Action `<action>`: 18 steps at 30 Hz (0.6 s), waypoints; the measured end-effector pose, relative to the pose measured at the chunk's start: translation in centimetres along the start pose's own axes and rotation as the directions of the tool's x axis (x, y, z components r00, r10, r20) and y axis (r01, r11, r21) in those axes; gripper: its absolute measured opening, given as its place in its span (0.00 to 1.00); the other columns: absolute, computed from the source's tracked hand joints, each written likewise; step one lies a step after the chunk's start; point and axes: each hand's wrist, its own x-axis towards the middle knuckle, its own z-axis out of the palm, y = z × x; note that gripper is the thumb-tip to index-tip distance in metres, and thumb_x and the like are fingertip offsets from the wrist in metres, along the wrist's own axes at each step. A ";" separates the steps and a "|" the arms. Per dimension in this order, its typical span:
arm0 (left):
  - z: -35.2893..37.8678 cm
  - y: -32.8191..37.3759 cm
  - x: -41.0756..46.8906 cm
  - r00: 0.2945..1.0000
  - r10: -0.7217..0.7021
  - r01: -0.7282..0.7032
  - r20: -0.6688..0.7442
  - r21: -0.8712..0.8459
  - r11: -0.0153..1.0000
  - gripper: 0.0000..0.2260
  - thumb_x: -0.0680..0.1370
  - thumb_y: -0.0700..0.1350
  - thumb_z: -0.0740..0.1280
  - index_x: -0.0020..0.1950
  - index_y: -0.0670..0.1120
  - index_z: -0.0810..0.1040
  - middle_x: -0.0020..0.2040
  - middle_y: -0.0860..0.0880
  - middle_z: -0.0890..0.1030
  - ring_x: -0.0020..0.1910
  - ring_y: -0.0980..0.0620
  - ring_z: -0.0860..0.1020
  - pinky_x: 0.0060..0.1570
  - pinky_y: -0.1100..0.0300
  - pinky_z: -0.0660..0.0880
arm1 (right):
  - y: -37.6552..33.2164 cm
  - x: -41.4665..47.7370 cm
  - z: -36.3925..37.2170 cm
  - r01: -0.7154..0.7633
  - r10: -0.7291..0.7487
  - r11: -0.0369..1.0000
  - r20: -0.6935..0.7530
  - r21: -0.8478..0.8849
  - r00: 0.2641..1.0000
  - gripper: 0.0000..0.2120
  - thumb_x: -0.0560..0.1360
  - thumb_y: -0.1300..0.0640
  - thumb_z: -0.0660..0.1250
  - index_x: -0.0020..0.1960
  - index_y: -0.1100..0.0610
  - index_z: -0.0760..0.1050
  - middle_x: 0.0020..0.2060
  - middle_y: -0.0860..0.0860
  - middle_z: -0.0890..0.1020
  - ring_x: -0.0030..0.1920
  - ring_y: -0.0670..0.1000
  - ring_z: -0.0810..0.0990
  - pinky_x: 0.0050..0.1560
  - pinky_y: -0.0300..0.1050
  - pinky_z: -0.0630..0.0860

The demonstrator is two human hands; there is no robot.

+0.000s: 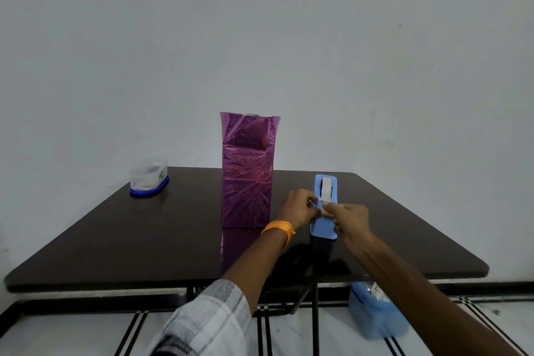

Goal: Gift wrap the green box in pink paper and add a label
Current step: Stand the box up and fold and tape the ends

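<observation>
The paper (247,179) was glossy magenta-pink, speckled with a fine holographic dot pattern; the table (115,234) was dark brown, shiny enough to mirror the pink; the dispenser (325,225) was pale blue, its tape (326,191) white; the tub (148,178) was clear with a deep blue base; the band (278,229) was orange; the sleeve (208,324) was white with grey checks; the bin (372,315) was light blue; the floor (289,332) was white with black stripes; the wall (260,37) was pale grey.

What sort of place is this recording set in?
Likely a plain room at home: a dark table against a bare white wall, a striped tiled floor, and a blue bin beneath. The left hand holds a tape dispenser while the right hand pinches its tape.
</observation>
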 end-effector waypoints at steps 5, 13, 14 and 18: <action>-0.6 0.3 -0.4 0.997 0.038 -0.044 0.069 0.095 0.994 0.17 0.68 0.39 0.79 0.54 0.40 0.81 0.43 0.44 0.83 0.44 0.46 0.82 0.47 0.52 0.81 | -0.2 -0.4 -0.5 0.177 -0.195 0.939 -0.030 -0.295 0.980 0.10 0.72 0.59 0.77 0.34 0.62 0.81 0.36 0.56 0.85 0.40 0.52 0.84 0.33 0.42 0.77; -1.6 0.8 -1.0 0.991 0.114 -0.128 0.073 0.234 0.964 0.18 0.72 0.32 0.69 0.61 0.43 0.79 0.50 0.44 0.82 0.47 0.48 0.80 0.49 0.50 0.81 | 0.5 -2.2 -1.6 0.229 -0.207 0.902 0.097 -0.367 0.973 0.08 0.74 0.61 0.74 0.38 0.63 0.81 0.38 0.53 0.84 0.44 0.51 0.83 0.34 0.35 0.73; -2.4 1.3 -1.2 0.988 0.144 -0.153 0.051 0.269 0.951 0.17 0.73 0.33 0.67 0.60 0.44 0.79 0.50 0.45 0.82 0.47 0.48 0.80 0.49 0.48 0.81 | 0.0 -2.3 -1.6 0.274 -0.255 0.894 0.100 -0.353 0.962 0.08 0.75 0.59 0.72 0.40 0.61 0.81 0.39 0.52 0.84 0.46 0.51 0.83 0.37 0.38 0.73; -8.3 4.5 -1.6 0.924 0.347 -0.260 -0.163 0.399 0.879 0.13 0.74 0.37 0.63 0.53 0.47 0.81 0.45 0.48 0.84 0.44 0.48 0.81 0.43 0.50 0.80 | -3.8 -1.6 -0.7 0.428 -0.402 0.868 0.148 -0.251 0.904 0.02 0.76 0.54 0.71 0.47 0.53 0.79 0.42 0.50 0.83 0.47 0.50 0.82 0.45 0.51 0.79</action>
